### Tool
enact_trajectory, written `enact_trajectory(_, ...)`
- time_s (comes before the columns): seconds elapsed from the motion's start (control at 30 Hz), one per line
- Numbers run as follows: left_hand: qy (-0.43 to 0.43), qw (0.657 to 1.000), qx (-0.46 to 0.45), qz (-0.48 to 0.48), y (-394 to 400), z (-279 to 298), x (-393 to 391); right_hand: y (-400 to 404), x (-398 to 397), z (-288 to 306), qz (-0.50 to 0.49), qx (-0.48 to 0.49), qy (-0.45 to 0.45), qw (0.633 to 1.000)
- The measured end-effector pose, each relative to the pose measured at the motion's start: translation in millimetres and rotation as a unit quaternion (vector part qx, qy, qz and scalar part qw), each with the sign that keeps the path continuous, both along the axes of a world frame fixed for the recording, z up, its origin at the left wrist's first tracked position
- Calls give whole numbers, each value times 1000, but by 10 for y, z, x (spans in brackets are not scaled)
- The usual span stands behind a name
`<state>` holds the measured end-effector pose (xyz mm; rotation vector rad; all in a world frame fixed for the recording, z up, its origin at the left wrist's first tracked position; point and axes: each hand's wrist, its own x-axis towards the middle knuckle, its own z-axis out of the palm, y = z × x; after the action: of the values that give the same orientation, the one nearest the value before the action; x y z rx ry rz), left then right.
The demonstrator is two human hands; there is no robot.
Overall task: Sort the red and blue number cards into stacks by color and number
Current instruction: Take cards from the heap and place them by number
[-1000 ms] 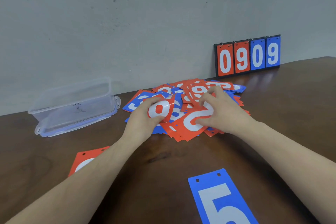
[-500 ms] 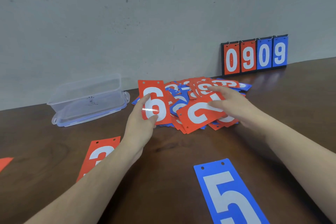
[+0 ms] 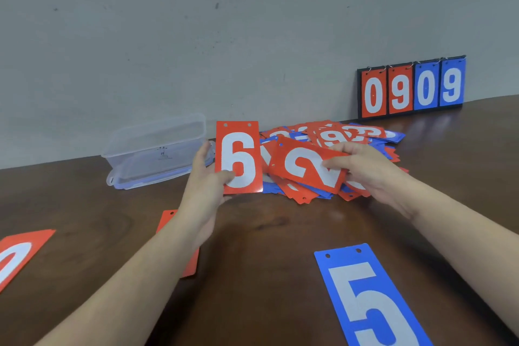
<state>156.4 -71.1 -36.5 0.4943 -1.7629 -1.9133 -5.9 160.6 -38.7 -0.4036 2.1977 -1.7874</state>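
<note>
A mixed pile of red and blue number cards (image 3: 331,137) lies on the brown table (image 3: 266,284) near the wall. My left hand (image 3: 205,180) holds a red 6 card (image 3: 238,157) upright, thumb on its lower face. My right hand (image 3: 362,168) pinches a red 2 card (image 3: 306,168), tilted and lifted just above the pile's front. A blue 5 card (image 3: 368,300) lies flat near me on the right. A red card (image 3: 191,258) lies partly hidden under my left forearm. Another red card (image 3: 19,253) with a white digit lies at the left edge.
A clear plastic container (image 3: 154,149) stands left of the pile by the wall. A scoreboard stand (image 3: 411,87) showing 0 9 0 9 in red and blue leans against the wall at the back right. Bare wood shows between the pile and the blue 5.
My left hand pulled the red 6 out of the pile and raised it upright. My right hand took hold of the red 2 and lifted it off the pile.
</note>
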Motion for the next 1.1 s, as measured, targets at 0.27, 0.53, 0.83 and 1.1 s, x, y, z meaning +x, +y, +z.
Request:
enact_trajectory(0.27, -64, 997, 1, 50, -418, 83, 402, -152, 257, 119, 43, 35, 8, 998)
enact_trajectory(0.53, -102, 993, -11, 63, -869, 33, 951, -603, 731, 191, 139, 5, -57, 989)
enact_trajectory(0.83, -36, 985, 72, 152, -1294, 35, 1246, -1423, 1210, 273, 168, 13, -42, 985)
enact_trajectory(1.1, -22, 982, 53, 181, -1629, 23, 1592, -2015, 1595, 300, 247, 48, -28, 968)
